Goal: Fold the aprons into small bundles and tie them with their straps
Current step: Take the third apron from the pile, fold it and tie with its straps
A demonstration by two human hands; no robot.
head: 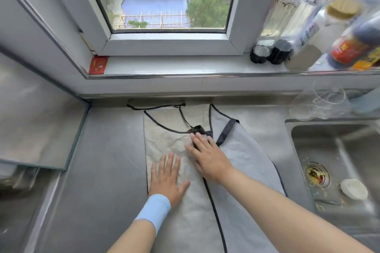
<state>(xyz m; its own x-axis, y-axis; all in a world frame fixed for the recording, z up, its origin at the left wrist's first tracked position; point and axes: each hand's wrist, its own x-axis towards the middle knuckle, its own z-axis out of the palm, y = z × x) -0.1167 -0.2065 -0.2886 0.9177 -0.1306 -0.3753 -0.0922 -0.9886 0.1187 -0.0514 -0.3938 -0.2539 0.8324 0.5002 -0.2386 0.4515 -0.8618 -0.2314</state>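
Head view: one apron [246, 162] lies flat on the desk [111, 160], just left of the sink [304, 141], with its long axis running away from the person. The side farthest from the sink appears folded in over the middle, paler face up, black trim along the edge.

Left hand [167, 176], blue wristband [154, 209] on the wrist, is palm-down on that flap with straight fingers. Grip released, only pressing, likely pinning the fold so it doesn't spring back.

Right hand [207, 156], on the sink side of the left, is also flat, fingertips at a bunched dark strap knot [198, 128] at the bib. Grip released, grasping nothing. It reads as smoothing the crease.

The tie strap [156, 107] trails loose along the desk's back edge, well away from the sink, probably left free for tying.

Judgement: first lengthwise fold. Bundle and tie not yet done.

Counts: 1 apron, 2 hands, 1 wristband, 1 white cap [353, 189] in the sink beside 1 drain [316, 176]. Bottles on the sill above the sink are too blurred to count.
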